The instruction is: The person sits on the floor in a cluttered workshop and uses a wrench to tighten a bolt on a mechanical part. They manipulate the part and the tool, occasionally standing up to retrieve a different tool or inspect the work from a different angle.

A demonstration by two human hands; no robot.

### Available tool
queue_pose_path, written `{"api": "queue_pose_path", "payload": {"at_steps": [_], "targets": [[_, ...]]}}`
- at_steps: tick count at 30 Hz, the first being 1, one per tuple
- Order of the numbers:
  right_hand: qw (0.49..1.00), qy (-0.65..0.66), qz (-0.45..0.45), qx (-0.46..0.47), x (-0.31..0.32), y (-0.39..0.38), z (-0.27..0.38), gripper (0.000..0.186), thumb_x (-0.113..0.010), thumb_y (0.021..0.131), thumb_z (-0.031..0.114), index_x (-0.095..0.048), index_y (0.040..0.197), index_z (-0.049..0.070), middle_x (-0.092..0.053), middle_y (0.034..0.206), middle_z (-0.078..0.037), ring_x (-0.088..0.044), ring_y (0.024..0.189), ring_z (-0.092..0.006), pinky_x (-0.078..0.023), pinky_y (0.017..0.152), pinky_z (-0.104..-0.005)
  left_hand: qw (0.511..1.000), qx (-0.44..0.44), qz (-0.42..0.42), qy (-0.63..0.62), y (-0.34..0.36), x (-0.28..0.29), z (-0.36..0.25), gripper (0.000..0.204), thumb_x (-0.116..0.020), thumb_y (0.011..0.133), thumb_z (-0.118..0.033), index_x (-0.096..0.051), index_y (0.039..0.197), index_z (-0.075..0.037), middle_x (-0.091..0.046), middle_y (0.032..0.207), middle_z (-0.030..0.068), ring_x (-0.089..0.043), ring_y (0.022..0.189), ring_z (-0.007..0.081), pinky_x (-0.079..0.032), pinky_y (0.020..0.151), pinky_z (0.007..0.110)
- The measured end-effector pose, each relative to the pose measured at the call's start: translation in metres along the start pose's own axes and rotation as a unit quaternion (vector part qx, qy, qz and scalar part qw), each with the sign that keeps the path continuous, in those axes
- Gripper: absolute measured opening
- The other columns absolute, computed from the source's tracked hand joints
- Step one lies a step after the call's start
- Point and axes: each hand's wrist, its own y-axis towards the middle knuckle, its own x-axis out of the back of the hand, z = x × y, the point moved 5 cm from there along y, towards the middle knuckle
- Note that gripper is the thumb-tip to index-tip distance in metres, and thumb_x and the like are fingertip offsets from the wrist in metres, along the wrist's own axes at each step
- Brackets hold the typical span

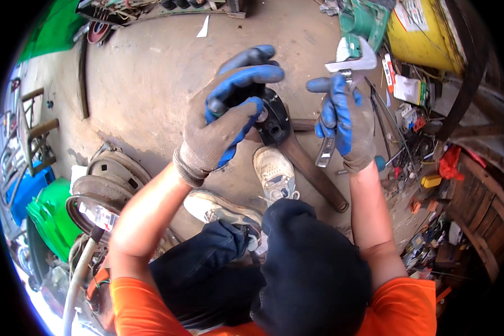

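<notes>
My right hand, in a grey glove with blue palm, is closed round a silver adjustable wrench, jaw upward. My left hand, gloved alike, is raised with fingers curved and apart, nothing visible in its grasp. It overlaps a black metal plate with holes; whether it touches that is unclear. A long rusty steel bar extends from the plate toward the lower right, and another bar lies crosswise behind it. My shoes are just below the plate.
Stacked wheel rims and a green plastic bin sit at left, near a metal frame. A yellow drum and green plastic item stand upper right. Scattered tools, a red bag and wooden boards line the right.
</notes>
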Motion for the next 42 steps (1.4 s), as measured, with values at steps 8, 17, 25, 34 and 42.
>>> {"api": "queue_pose_path", "payload": {"at_steps": [8, 17, 25, 34, 42], "targets": [[0.999, 0.012, -0.011, -0.042, 0.039, -0.040, -0.040, 0.050, -0.053, 0.105, 0.045, -0.068, 0.111, -0.002, -0.045, 0.059, 0.003, -0.041, 0.049, -0.0057, -0.038, 0.047, -0.0237, 0.991, -0.075, -0.094, 0.054, -0.022, -0.020, 0.009, 0.036, -0.054, 0.093, -0.006, -0.063, 0.125, 0.007, -0.046, 0.150, 0.0207, -0.050, 0.138, 0.0373, -0.044, 0.110, 0.044], [0.995, 0.039, 0.013, -0.085, 0.048, -0.050, -0.067, 0.040, -0.058, 0.104, 0.039, -0.067, 0.109, 0.000, -0.048, 0.059, 0.002, -0.042, 0.049, -0.0058, -0.038, 0.046, -0.0241, 0.986, -0.073, -0.125, 0.077, -0.039, -0.027, 0.027, 0.028, -0.057, 0.096, -0.007, -0.065, 0.122, 0.002, -0.047, 0.147, 0.0205, -0.051, 0.135, 0.0377, -0.048, 0.106, 0.046], [0.996, 0.011, 0.035, -0.086, 0.044, -0.048, -0.073, 0.044, -0.060, 0.103, 0.040, -0.067, 0.113, -0.002, -0.047, 0.060, 0.003, -0.044, 0.050, -0.0049, -0.037, 0.046, -0.0242, 0.948, -0.116, -0.080, 0.287, -0.050, -0.033, 0.022, 0.021, -0.056, 0.098, -0.004, -0.067, 0.116, 0.001, -0.049, 0.145, 0.0212, -0.055, 0.131, 0.0367, -0.051, 0.103, 0.044], [0.990, 0.080, 0.054, -0.099, 0.032, -0.052, -0.079, 0.043, -0.059, 0.104, 0.040, -0.071, 0.109, -0.001, -0.050, 0.066, 0.004, -0.044, 0.053, -0.0034, -0.034, 0.048, -0.0209, 0.947, -0.135, -0.104, 0.272, -0.048, -0.045, 0.020, 0.030, -0.058, 0.087, 0.004, -0.069, 0.116, 0.003, -0.052, 0.141, 0.0247, -0.060, 0.124, 0.0362, -0.047, 0.105, 0.042], [0.994, 0.073, 0.053, -0.069, 0.021, -0.049, -0.064, 0.030, -0.061, 0.104, 0.028, -0.069, 0.106, -0.001, -0.043, 0.068, 0.009, -0.038, 0.053, -0.0010, -0.030, 0.045, -0.0206, 0.931, -0.144, -0.118, 0.313, -0.051, -0.045, 0.022, 0.024, -0.065, 0.090, -0.004, -0.068, 0.114, 0.000, -0.051, 0.139, 0.0217, -0.062, 0.121, 0.0347, -0.049, 0.103, 0.043]]}}
